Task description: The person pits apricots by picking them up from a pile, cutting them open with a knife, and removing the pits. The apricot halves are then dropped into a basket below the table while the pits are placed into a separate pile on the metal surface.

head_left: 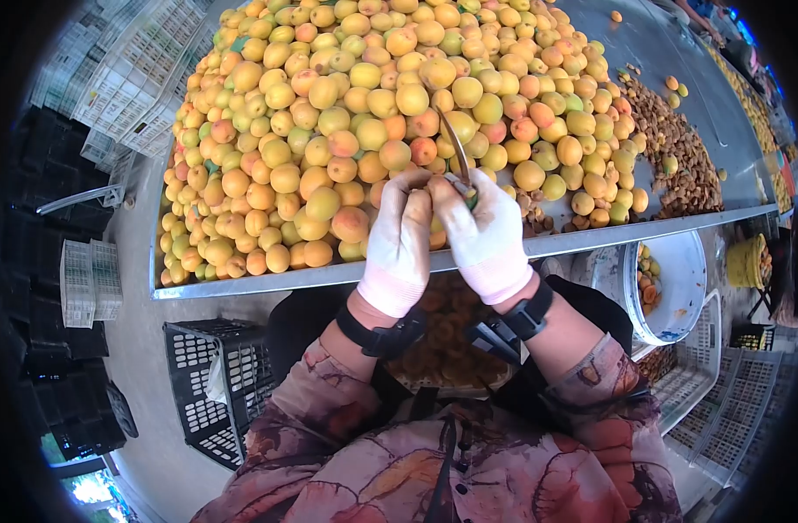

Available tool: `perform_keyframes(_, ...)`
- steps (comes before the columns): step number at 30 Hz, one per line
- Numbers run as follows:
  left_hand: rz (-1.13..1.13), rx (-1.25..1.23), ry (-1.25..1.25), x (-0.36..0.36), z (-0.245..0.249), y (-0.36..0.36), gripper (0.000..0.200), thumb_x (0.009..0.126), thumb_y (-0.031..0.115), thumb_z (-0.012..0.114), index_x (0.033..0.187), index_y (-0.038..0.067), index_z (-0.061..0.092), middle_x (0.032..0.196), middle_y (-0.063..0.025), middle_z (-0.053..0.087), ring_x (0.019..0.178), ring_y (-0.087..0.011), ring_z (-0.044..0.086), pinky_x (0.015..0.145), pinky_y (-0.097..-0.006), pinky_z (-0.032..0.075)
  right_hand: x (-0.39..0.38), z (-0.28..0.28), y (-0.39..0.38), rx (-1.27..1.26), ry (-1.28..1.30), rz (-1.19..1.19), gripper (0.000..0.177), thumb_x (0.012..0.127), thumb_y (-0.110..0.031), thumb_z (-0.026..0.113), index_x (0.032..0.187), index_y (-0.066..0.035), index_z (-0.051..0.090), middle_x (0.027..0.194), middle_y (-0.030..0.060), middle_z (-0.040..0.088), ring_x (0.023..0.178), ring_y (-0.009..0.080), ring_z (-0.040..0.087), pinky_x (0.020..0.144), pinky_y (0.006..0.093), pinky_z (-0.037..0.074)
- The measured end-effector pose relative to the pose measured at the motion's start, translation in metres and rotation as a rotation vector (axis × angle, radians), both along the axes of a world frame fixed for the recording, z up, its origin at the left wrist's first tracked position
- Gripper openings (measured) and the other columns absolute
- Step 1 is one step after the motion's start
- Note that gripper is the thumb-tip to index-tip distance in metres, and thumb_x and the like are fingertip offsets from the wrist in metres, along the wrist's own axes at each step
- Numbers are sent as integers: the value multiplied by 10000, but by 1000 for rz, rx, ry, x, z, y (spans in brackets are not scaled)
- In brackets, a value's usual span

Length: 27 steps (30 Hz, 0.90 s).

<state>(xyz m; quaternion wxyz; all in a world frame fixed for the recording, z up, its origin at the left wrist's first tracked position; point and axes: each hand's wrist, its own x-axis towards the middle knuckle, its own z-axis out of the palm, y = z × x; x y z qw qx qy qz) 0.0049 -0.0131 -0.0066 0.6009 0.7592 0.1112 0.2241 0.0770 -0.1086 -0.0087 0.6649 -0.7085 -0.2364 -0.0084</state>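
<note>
1. The white bucket (pixel 685 279) right of the person's knees holds orange and yellow fruit pieces against its left side.
2. In the shadow below the wrists lies a pile of fruit pieces (pixel 438 344); what holds it is mostly hidden by the arms.
3. The black crate (pixel 194 375) on the left has slotted walls and a whitish scrap inside. Pale crates (pixel 124 91) rise in stacks at upper left, and a yellow bucket (pixel 741 264) stands far right.
4. Apricots (pixel 329 139) heap high over the metal table (pixel 329 280), directly ahead of the hands; brown pits (pixel 678 157) spread to the right of them.
5. The right hand (pixel 483 228), in a white glove, grasps a curved knife (pixel 455 146) near the table's front edge, blade upward and leaning left across the fruit.
6. The left hand (pixel 402 228), gloved too, has its fingers bent and drawn together, touching or almost touching the right; whether it grips anything cannot be told.
7. Fruit crowds close in front of both hands, while dark bands (pixel 531 315) circle the wrists.
8. The raised metal rim runs beneath the gloves. Grey tabletop shows beyond the pits at upper right, and grey floor (pixel 146 349) lies left of the black crate.
</note>
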Motion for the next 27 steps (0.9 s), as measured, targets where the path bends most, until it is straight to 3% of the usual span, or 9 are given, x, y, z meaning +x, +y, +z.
perform_keyframes(8, -54, 115, 75, -9, -20, 3, 280, 1062, 154, 354, 1200, -24, 521, 1040, -129, 590, 894, -232, 596, 782, -322, 494, -7, 4, -8, -236, -203, 6, 257, 855, -243, 694, 759, -28, 590, 682, 179, 577, 659, 378, 596, 623, 404, 499)
perform_keyframes(11, -201, -441, 137, -11, -7, 3, 270, 1074, 226, 351, 1149, 34, 525, 870, -39, 536, 652, -111, 473, 558, -245, 367, -6, 6, -15, -281, -369, 53, 213, 874, -212, 692, 828, -14, 628, 720, 127, 629, 657, 272, 627, 634, 353, 508)
perform_keyframes(12, -262, -727, 149, -11, -1, 3, 274, 1081, 264, 349, 1126, 59, 524, 798, 0, 508, 563, -64, 411, 478, -214, 300, -6, 8, -18, -163, -120, 69, 207, 882, -201, 690, 858, -3, 636, 747, 105, 644, 677, 227, 625, 637, 334, 507)
perform_keyframes(16, -246, -343, 145, -8, 7, 14, 268, 1086, 255, 336, 1060, 55, 514, 749, 5, 485, 549, -60, 389, 476, -207, 272, -2, 12, -24, 141, 394, 155, 232, 920, -174, 680, 961, 53, 656, 817, 24, 679, 751, 66, 586, 646, 257, 497)
perform_keyframes(17, -275, -709, 159, -8, 10, 19, 243, 1081, 234, 359, 1087, 44, 508, 766, -10, 529, 551, -68, 422, 475, -195, 289, -2, 12, -27, 92, 372, 178, 235, 919, -179, 681, 952, 52, 655, 802, 30, 680, 739, 67, 588, 645, 257, 497)
perform_keyframes(21, -129, -1036, 203, -6, 14, 22, 406, 1100, 353, 304, 1069, 31, 550, 859, -22, 620, 556, -75, 468, 469, -169, 335, -7, 30, -41, -209, 266, 434, 221, 929, -190, 671, 915, 31, 667, 741, 51, 673, 637, 73, 587, 589, 252, 481)
perform_keyframes(23, -63, -185, 27, -6, -2, 11, 293, 1057, 269, 380, 1055, 10, 515, 847, -44, 613, 566, -66, 467, 471, -180, 331, -9, 29, -40, 35, 447, 381, 196, 936, -177, 657, 857, 2, 660, 691, 32, 642, 548, 54, 531, 498, 226, 422)
perform_keyframes(25, -193, -287, 109, -8, 1, 10, 214, 1035, 191, 401, 1042, -2, 494, 879, -58, 610, 588, -63, 478, 477, -184, 338, -3, 40, -39, 282, 642, 344, 248, 955, -162, 604, 742, -36, 616, 590, 2, 560, 456, 36, 442, 412, 200, 310)
perform_keyframes(27, -235, -185, 121, -9, 2, 2, 192, 1032, 166, 402, 1030, -6, 487, 896, -65, 607, 595, -61, 478, 478, -187, 341, 4, 42, -35, 314, 363, 265, 369, 985, -221, 497, 667, -40, 549, 510, 20, 501, 416, 92, 442, 411, 238, 323)
